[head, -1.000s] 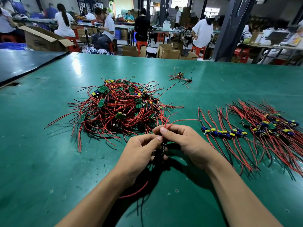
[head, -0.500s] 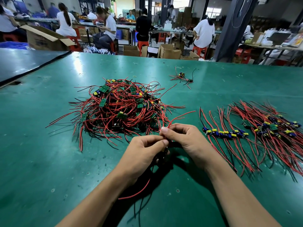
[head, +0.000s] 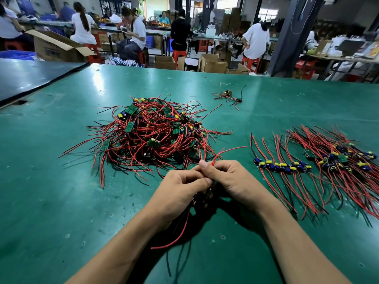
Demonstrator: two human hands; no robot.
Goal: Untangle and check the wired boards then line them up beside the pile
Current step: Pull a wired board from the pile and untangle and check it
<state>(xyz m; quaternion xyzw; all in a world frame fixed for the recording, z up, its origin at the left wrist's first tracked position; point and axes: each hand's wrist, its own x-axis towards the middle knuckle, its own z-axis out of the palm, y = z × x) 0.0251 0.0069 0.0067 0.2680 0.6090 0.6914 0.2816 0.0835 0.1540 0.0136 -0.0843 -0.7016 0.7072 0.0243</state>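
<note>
The green surface (head: 61,201) bears a tangled pile (head: 151,136) of wired boards, a lined-up row (head: 283,167) beside it, one stray board (head: 228,92) beyond.

Left hand (head: 180,189) and right hand (head: 231,179) together, fingertips (head: 203,165) tight on red wires (head: 235,148).

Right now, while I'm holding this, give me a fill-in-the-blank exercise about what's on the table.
1. The top of the table is coloured ____.
2. The tangled pile lies to the ____ of the lined-up boards.
3. The left hand and the right hand pinch wires whose ends rising above the fingers are coloured ____.

Missing words: green; left; red.
</note>
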